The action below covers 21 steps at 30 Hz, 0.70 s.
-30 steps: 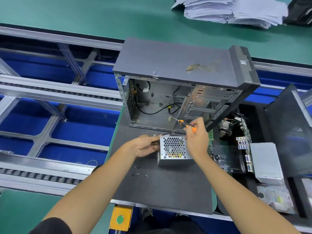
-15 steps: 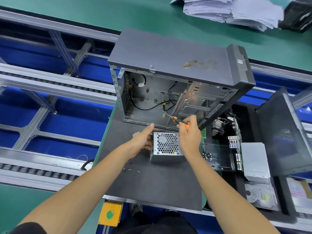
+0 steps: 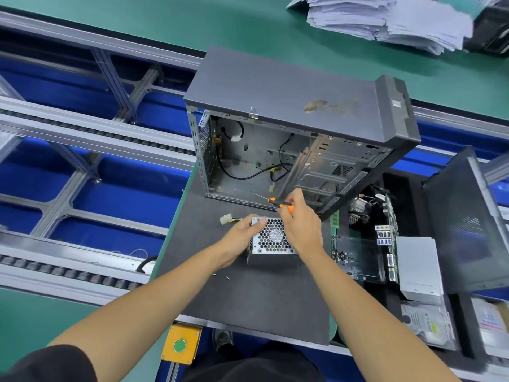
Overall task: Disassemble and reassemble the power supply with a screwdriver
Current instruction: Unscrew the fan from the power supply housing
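The right hand (image 3: 301, 226) holds an orange screwdriver (image 3: 278, 202) in curled fingers, with the thin shaft pointing up and left toward the open case (image 3: 289, 117). This hand lies over the right part of the power supply (image 3: 271, 241). The left hand (image 3: 242, 235) rests on the left side of the supply, its thumb lying flat on the top left corner of the honeycomb grille and its fingers relaxed. The supply sits near the middle of the dark mat (image 3: 248, 299), just in front of the case. A white connector (image 3: 225, 218) lies near its far left corner. Small screws (image 3: 227, 277) lie on the mat near the left wrist. At the right edge of the mat a motherboard (image 3: 360, 260) lies in a black tray.
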{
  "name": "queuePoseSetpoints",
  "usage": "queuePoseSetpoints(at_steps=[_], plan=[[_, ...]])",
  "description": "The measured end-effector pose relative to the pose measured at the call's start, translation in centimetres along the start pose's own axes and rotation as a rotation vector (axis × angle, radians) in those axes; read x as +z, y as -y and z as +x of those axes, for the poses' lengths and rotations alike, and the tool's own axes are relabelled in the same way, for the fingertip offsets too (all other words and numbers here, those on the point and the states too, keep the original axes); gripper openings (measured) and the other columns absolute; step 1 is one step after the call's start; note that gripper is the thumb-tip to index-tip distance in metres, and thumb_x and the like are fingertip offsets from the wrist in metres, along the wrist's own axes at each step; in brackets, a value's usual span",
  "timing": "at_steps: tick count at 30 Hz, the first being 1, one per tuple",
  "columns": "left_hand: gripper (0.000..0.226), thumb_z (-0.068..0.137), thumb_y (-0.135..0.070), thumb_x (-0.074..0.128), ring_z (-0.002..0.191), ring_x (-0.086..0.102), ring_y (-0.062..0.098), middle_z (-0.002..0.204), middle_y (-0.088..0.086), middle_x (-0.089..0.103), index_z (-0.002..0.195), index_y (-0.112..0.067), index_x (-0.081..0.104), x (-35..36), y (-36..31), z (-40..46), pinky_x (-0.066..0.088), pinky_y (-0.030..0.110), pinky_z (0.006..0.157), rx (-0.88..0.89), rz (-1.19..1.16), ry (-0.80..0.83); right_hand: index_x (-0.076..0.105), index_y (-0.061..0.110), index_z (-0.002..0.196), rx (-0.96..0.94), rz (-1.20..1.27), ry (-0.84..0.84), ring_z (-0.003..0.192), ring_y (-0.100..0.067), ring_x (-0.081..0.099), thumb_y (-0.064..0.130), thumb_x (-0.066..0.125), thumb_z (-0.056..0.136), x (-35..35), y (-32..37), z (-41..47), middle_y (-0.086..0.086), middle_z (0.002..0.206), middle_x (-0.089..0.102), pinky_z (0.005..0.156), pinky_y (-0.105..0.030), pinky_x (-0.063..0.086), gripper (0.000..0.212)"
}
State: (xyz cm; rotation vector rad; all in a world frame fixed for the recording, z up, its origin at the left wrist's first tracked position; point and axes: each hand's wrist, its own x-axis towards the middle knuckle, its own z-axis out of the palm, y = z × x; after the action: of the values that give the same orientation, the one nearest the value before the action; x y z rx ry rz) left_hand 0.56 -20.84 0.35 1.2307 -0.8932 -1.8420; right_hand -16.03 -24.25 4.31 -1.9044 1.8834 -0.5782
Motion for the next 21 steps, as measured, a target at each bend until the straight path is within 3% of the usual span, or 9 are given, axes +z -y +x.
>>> queuePoseSetpoints(at_steps=[3,7,17,21], plan=[[0.012,0.100,-0.026,0.063,0.087,0.069,0.013,0.092,0.000,0.073,0.099,-0.015,0.058,0.04,-0.16,0.28,0.054,0.022,0.072,0.040,0.018,-0.023,0.034,0.030,0.095,0.007,-0.017,0.001,0.058,-0.027,0.057,0.029,0.047,0.094,-0.08,0.01,0.07,0.003,0.066,0.057,0.060,-0.043,0.051,0.013],[0.013,0.096,-0.023,0.069,0.086,0.068,0.016,0.092,0.005,0.073,0.094,-0.014,0.060,-0.05,-0.08,0.47,0.056,0.024,0.074,0.070,0.029,-0.040,0.034,0.030,0.096,0.001,-0.044,0.011,0.058,-0.029,0.057,0.026,0.047,0.095,-0.11,-0.01,-0.05,0.003,0.065,0.056,0.061,-0.045,0.053,0.014],[0.014,0.094,-0.034,0.072,0.089,0.072,0.012,0.096,0.002,0.077,0.093,-0.021,0.067,-0.47,-0.17,0.63,0.053,0.018,0.072,0.050,0.030,-0.029,0.035,0.027,0.094,0.009,-0.071,0.047,0.059,-0.033,0.057,0.029,0.047,0.095,-0.01,-0.07,0.13,-0.002,0.067,0.060,0.063,-0.046,0.053,0.013],[0.021,0.095,-0.032,0.071,0.092,0.074,0.014,0.101,0.006,0.078,0.104,-0.013,0.068,-0.52,-0.10,0.87,0.054,0.019,0.073,0.039,0.003,-0.020,0.034,0.028,0.093,-0.003,-0.054,0.058,0.059,-0.033,0.056,0.028,0.048,0.096,-0.01,-0.12,0.25,-0.003,0.066,0.059,0.062,-0.046,0.053,0.014]])
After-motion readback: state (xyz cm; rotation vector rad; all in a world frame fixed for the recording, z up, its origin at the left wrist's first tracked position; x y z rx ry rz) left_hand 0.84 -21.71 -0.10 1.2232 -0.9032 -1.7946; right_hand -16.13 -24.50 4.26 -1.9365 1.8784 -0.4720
